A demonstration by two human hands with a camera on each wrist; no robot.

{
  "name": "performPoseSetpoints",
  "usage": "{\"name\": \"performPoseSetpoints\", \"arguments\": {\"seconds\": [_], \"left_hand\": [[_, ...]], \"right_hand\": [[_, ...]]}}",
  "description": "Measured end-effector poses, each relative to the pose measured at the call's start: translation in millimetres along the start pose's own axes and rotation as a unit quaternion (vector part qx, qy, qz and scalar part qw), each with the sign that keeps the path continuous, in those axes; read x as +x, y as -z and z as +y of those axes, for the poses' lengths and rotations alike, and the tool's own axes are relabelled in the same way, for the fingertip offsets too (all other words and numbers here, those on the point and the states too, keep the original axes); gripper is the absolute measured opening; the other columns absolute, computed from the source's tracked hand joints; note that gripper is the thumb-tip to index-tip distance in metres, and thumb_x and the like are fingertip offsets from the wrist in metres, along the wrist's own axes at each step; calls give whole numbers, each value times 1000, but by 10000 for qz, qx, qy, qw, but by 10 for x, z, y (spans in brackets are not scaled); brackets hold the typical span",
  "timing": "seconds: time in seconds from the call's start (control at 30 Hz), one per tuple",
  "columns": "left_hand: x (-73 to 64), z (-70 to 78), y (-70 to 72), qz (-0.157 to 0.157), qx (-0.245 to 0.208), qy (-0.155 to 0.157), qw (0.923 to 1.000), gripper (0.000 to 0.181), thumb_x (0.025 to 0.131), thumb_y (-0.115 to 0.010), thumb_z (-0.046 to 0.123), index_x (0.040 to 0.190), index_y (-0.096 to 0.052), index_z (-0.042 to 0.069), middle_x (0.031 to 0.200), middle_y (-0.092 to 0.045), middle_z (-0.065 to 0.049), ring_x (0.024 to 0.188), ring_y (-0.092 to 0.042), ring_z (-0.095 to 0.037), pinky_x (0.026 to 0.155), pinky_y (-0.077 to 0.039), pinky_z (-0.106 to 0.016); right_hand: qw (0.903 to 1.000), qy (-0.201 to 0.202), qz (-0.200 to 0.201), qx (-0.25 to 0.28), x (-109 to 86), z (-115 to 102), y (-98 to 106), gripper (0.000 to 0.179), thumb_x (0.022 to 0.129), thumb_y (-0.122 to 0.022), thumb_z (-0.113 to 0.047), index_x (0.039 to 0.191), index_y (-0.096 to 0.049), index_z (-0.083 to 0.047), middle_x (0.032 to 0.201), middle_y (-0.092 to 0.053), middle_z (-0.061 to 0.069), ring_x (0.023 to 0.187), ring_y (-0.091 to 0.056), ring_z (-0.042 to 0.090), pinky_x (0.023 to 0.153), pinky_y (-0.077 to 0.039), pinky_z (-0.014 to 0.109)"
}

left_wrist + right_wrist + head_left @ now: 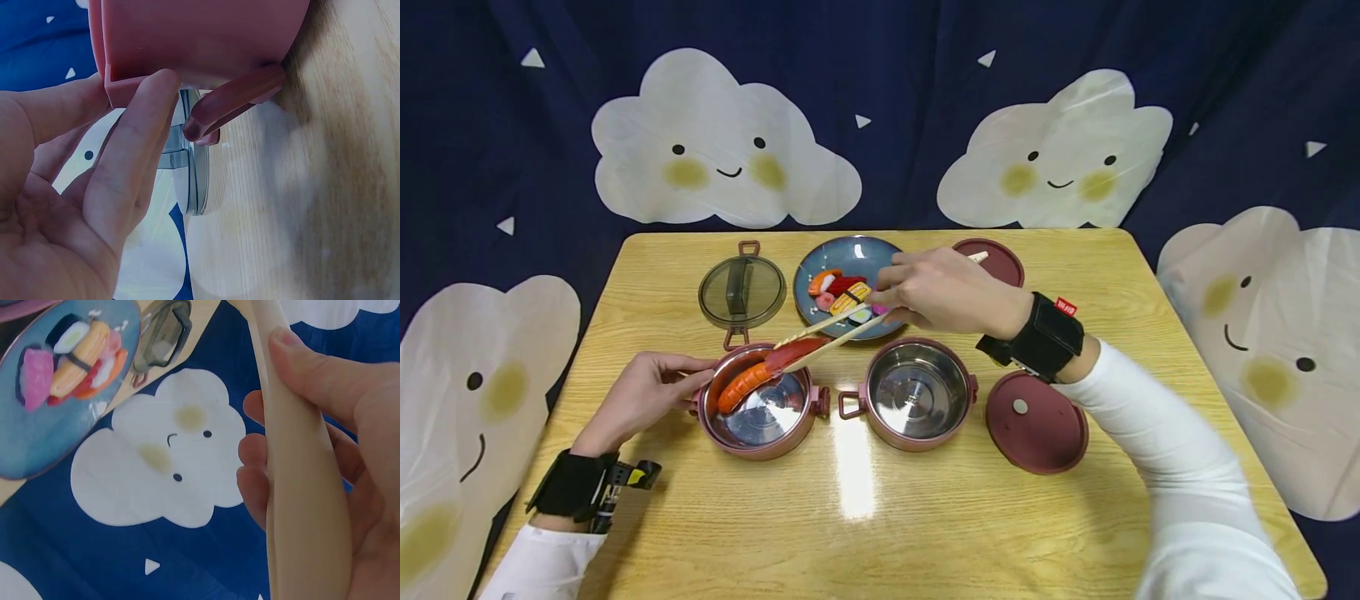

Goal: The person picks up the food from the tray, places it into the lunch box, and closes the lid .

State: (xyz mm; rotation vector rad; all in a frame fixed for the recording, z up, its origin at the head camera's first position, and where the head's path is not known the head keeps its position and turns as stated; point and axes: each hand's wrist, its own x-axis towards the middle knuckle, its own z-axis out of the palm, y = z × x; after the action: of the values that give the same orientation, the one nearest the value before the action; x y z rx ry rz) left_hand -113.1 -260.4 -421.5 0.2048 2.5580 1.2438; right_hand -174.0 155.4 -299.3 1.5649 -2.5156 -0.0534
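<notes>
In the head view my right hand (958, 287) grips beige tongs (842, 335), whose tips hold a toy shrimp (756, 383) by its red tail. The shrimp's orange body slants down inside the left pink pot (760, 451). My left hand (658, 392) pinches that pot's left edge. In the left wrist view the thumb and fingers of this hand (119, 156) meet at a ledge on the pot's rim, beside a dark pink handle (237, 94). The right wrist view shows the tong arms (306, 481) between my thumb and curled fingers.
A second pink pot (917, 440) stands right of the first. Behind them are a blue plate (859, 249) with several toy sushi pieces (848, 298) and a glass lid (715, 292). Two dark red lids (1037, 425) lie to the right, one partly behind my right hand.
</notes>
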Motion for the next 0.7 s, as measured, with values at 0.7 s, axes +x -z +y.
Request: {"name": "performPoseSetpoints", "arguments": {"seconds": [0.7], "left_hand": [[7, -1, -2, 18, 36, 8, 10000, 31, 104, -68, 16, 129, -74, -2, 114, -78, -25, 75, -74, -8, 68, -64, -29]], "right_hand": [[9981, 559, -212, -132, 340, -251, -214, 25, 96, -79, -33, 119, -78, -23, 113, -77, -3, 99, -66, 18, 71, -58, 32]]}}
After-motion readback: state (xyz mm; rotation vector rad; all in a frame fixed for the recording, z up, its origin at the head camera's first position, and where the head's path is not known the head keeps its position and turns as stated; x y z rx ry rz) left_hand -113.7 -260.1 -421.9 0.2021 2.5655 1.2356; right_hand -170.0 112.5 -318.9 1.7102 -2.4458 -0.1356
